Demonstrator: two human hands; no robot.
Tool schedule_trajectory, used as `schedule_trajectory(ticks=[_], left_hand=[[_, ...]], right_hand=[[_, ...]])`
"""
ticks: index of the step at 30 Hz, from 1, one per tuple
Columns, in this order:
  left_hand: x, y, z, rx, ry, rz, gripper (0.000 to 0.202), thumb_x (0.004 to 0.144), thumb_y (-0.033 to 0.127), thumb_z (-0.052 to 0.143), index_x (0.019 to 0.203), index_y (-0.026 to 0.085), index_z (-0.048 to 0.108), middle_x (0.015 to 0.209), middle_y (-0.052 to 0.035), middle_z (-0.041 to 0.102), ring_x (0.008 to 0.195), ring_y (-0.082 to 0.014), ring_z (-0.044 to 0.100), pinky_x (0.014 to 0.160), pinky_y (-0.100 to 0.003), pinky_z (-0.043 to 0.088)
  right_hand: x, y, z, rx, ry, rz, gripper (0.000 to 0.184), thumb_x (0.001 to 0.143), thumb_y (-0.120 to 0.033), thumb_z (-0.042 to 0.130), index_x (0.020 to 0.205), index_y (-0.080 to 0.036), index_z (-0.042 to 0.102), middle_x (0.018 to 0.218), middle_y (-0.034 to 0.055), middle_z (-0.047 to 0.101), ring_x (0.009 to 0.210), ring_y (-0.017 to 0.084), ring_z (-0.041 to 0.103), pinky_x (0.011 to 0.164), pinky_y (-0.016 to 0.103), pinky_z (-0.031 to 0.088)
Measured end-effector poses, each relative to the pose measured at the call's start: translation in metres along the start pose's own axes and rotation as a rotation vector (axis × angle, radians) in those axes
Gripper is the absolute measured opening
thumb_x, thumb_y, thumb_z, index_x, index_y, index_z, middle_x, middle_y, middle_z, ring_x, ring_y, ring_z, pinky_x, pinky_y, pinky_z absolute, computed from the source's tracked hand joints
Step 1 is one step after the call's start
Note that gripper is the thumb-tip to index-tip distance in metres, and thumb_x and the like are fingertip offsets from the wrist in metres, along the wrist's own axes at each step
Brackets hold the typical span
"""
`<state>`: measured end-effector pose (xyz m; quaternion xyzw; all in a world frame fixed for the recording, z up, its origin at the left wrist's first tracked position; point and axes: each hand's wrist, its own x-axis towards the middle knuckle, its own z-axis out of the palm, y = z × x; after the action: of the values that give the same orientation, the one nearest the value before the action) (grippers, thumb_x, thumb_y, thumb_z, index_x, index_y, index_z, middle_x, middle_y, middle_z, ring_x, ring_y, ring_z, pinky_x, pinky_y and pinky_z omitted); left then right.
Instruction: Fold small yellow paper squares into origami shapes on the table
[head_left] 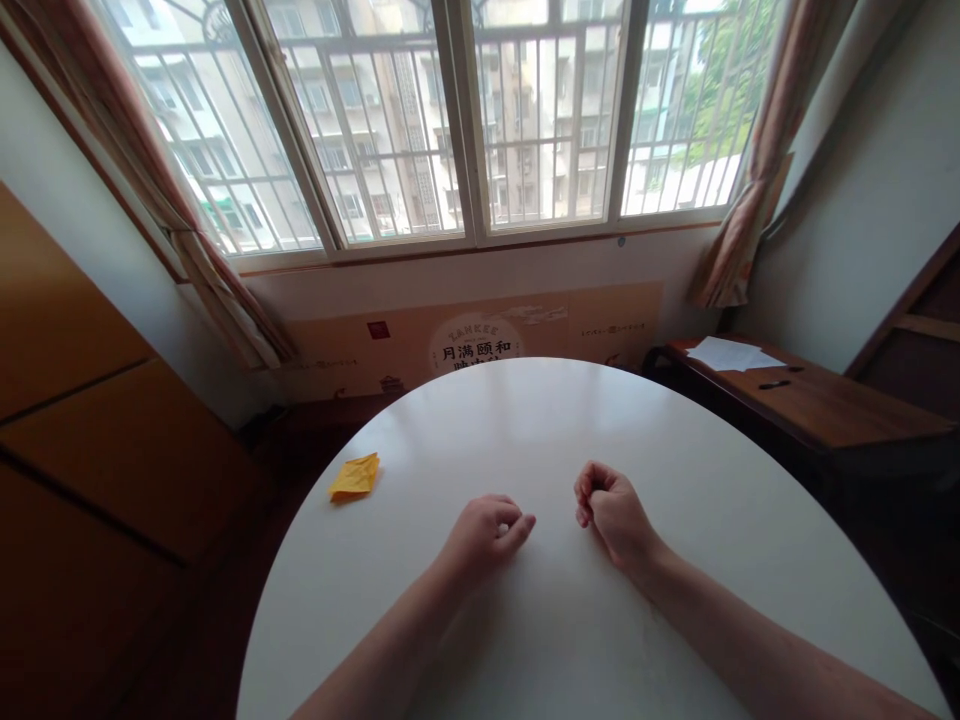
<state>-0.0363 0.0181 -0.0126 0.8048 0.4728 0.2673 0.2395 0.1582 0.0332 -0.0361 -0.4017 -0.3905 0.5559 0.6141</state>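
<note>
My left hand (491,532) rests on the white round table (570,640) with its fingers loosely curled under. Its thumb points to the right, and a small pale gap shows between thumb and fingers. Nothing shows in its grip. To the right, my right hand (616,510) lies on its side, curled into a fist, with no object visible in it. The two hands are apart. Left of them, near the table's left edge, lies a crumpled yellow packet-like piece (355,478); neither hand touches it.
At the right stands a low wooden table (840,400) with white papers (731,353) and a dark pen-like item (774,385). Wooden cabinets (67,430) are on the left. Ahead, a printed cardboard panel (330,350) is under the barred windows, with curtains (742,235) beside them.
</note>
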Motion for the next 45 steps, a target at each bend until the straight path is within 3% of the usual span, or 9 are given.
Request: schedule_trajectory(ticks=[4,11,17,21,24,26,28,36,45], left_hand=[[-0.002,0.005,0.003,-0.141,0.025,-0.067,0.057,0.093,0.044,0.039,0.047,0.02,0.06,0.049,-0.0017,0.059,0.061,-0.0156,0.063,0.07,-0.024,0.046],[-0.007,0.011,0.002,-0.312,0.061,-0.158,0.044,0.084,0.028,0.042,0.044,0.018,0.06,0.039,0.0015,0.052,0.038,-0.0108,0.047,0.052,-0.023,0.042],[-0.01,0.011,0.0,-0.381,0.095,-0.165,0.036,0.071,0.02,0.04,0.036,0.021,0.05,0.032,0.0014,0.045,0.035,-0.0113,0.042,0.043,-0.023,0.035],[-0.011,0.013,0.0,-0.356,0.2,-0.138,0.042,0.078,0.024,0.041,0.036,0.021,0.046,0.037,0.0004,0.047,0.041,-0.0125,0.047,0.051,-0.025,0.039],[-0.009,0.009,0.003,-0.337,0.274,-0.105,0.038,0.081,0.027,0.042,0.048,0.018,0.058,0.055,-0.0026,0.06,0.055,-0.0147,0.055,0.06,-0.026,0.043],[-0.007,0.005,0.006,-0.357,0.31,-0.075,0.024,0.074,0.019,0.045,0.064,0.017,0.067,0.069,-0.0031,0.066,0.064,-0.0157,0.059,0.061,-0.025,0.043],[-0.006,0.001,0.007,-0.388,0.371,-0.048,0.024,0.062,0.01,0.045,0.07,0.018,0.067,0.072,-0.0016,0.065,0.065,-0.015,0.058,0.059,-0.024,0.042],[-0.003,-0.007,-0.008,-0.446,0.531,-0.058,0.017,0.048,0.009,0.037,0.056,0.019,0.047,0.052,0.0047,0.047,0.051,-0.0109,0.049,0.05,-0.02,0.037],[-0.012,0.006,-0.032,-0.4,0.436,-0.032,0.016,0.044,0.011,0.039,0.053,0.019,0.049,0.05,0.003,0.052,0.05,-0.0122,0.049,0.046,-0.021,0.038]], right_hand=[[-0.003,-0.002,0.0,0.011,-0.029,0.034,0.018,0.044,-0.014,0.041,0.055,-0.02,0.053,0.05,-0.0046,0.052,0.036,0.008,0.038,0.037,0.022,0.027],[-0.006,-0.004,-0.004,0.082,-0.028,0.052,0.017,0.041,-0.012,0.04,0.053,-0.02,0.049,0.048,-0.0053,0.044,0.039,0.008,0.034,0.037,0.021,0.027],[-0.006,-0.016,-0.009,0.188,-0.037,0.062,0.02,0.04,-0.011,0.042,0.057,-0.021,0.038,0.044,-0.0081,0.034,0.038,0.007,0.021,0.036,0.02,0.016],[-0.007,-0.02,-0.01,0.192,-0.057,0.067,0.022,0.039,-0.011,0.042,0.058,-0.022,0.036,0.043,-0.0082,0.033,0.038,0.007,0.019,0.036,0.02,0.013],[-0.006,-0.018,-0.009,0.172,-0.069,0.061,0.021,0.041,-0.012,0.043,0.059,-0.022,0.037,0.044,-0.0086,0.033,0.038,0.007,0.02,0.037,0.02,0.015],[-0.005,-0.015,-0.008,0.142,-0.071,0.055,0.019,0.043,-0.012,0.043,0.059,-0.022,0.04,0.045,-0.0081,0.036,0.039,0.007,0.022,0.037,0.02,0.017],[-0.004,-0.011,-0.008,0.098,-0.067,0.049,0.017,0.045,-0.012,0.043,0.059,-0.021,0.045,0.046,-0.007,0.041,0.039,0.007,0.027,0.037,0.02,0.02],[-0.005,0.001,-0.006,-0.07,-0.041,0.01,0.012,0.051,-0.013,0.045,0.059,-0.02,0.051,0.045,-0.0059,0.046,0.037,0.007,0.033,0.036,0.019,0.021],[-0.001,0.009,-0.011,-0.125,-0.013,-0.054,0.007,0.057,-0.016,0.048,0.062,-0.02,0.052,0.048,-0.0062,0.048,0.038,0.007,0.037,0.036,0.019,0.024]])
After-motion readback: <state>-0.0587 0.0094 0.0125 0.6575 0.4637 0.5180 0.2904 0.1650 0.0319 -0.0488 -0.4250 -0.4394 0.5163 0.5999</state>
